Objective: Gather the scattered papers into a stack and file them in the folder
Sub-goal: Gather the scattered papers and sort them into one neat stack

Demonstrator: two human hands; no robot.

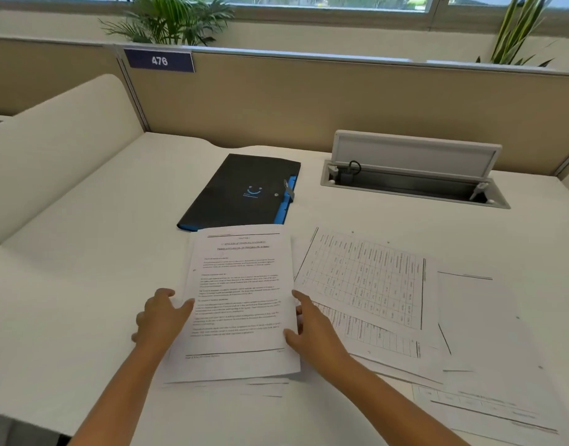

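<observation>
Small stack of white printed text pages (236, 304) – edges uneven, left hand (161, 317) and right hand (312, 329) fingers gripping its sides, black plastic folder with blue edge (241, 191) closed beyond, loose table-printed sheets (366, 278) fanned rightward on white surface (100, 284)

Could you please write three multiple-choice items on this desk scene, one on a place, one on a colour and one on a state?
1. Where does the folder lie?
A. beyond the text page
B. under the table sheets
C. in the cable tray

2. What colour is the folder's edge?
A. red
B. blue
C. yellow

3. How is the folder?
A. open
B. closed
C. upright

Answers: 1 A, it lies just past the text page held by the left hand and right hand. 2 B, blue shows along its side. 3 B, its flap lies flat.
</observation>
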